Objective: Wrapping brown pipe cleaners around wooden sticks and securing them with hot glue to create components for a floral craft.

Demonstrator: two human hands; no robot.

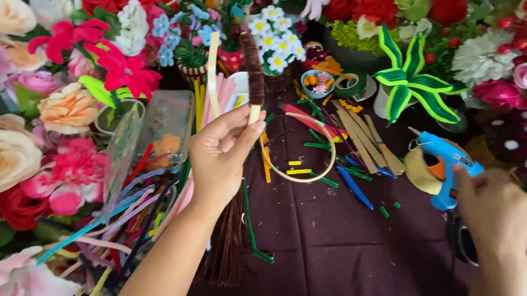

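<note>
A brown pipe cleaner (pixel 252 69) wound on a pale stick is held upright between the closed thumb and fingers of the left hand (pixel 218 154), raised above the dark maroon tablecloth (pixel 343 253) and in front of a pot of white daisies (pixel 275 40). A blue glue gun (pixel 450 164) is gripped by the right hand (pixel 496 213), whose fingers are curled around its handle at the right edge, just beside a roll of tape (pixel 420 172). Between the two hands, a thin wooden hoop (pixel 300 149) is seen lying flat among scattered pipe-cleaner scraps, and artificial flowers (pixel 7 151) are crowded around the work area.
</note>
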